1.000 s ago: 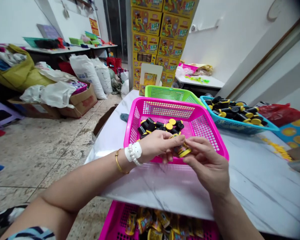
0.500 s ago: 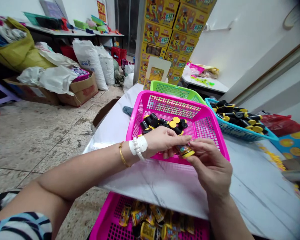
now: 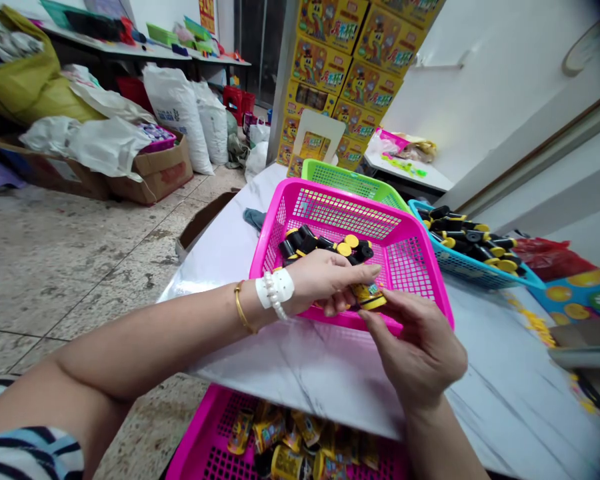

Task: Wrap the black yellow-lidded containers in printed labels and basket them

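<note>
My left hand (image 3: 330, 280) and my right hand (image 3: 420, 350) meet over the near rim of a pink basket (image 3: 415, 267) on the white marble table (image 3: 500, 387). Both pinch one small roller piece with a yellow cap and a printed label (image 3: 371, 295). Inside the pink basket lies a heap of black pieces with yellow caps (image 3: 325, 247). A white bead bracelet and a gold bangle sit on my left wrist.
A blue basket (image 3: 480, 273) of black-and-yellow pieces stands at the right, a green basket (image 3: 350, 180) behind the pink one. A second pink basket (image 3: 205, 447) of yellow wrappers sits below the table edge. Stacked yellow cartons (image 3: 350, 73), sacks and cardboard boxes fill the floor at the left.
The view has tilted down and shifted a little. My hands stay together on the yellow-capped piece, which now sits slightly higher over the basket rim.
</note>
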`<state>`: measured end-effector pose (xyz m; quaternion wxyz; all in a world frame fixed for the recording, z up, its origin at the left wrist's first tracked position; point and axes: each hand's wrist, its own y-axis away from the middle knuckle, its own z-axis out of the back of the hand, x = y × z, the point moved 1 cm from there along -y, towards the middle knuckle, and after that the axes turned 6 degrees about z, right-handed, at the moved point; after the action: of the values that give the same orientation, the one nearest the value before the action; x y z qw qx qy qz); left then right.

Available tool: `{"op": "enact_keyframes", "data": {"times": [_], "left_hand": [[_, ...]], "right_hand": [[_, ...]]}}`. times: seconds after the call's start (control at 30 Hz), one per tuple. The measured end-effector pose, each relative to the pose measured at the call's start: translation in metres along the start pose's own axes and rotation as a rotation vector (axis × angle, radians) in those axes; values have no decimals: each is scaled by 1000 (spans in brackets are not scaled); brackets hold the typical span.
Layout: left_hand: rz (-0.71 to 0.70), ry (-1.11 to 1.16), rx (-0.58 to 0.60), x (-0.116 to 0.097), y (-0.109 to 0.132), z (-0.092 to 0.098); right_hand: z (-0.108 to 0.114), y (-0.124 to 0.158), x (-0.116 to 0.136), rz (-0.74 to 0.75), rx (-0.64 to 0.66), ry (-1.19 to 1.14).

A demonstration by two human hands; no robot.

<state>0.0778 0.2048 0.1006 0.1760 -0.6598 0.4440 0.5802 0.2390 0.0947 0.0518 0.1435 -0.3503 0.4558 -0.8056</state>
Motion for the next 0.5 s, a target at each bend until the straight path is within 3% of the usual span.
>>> {"op": "enact_keyframes", "data": {"times": [0.07,0.17,0.33,0.5], "left_hand": [[-50,-35,-25,0,1,-1],[-199,-59,22,-1,2,-2],[-373,-103,155,0,4,-4],[-525,-487,7,-5,12,-1]], "right_hand": [[-1,3,1,-4,-23,64],[-2,1,4,-158,-63,8],[0,-15,6,-573,-67,-450],[5,-25,1,-747,-13,-754]]}}
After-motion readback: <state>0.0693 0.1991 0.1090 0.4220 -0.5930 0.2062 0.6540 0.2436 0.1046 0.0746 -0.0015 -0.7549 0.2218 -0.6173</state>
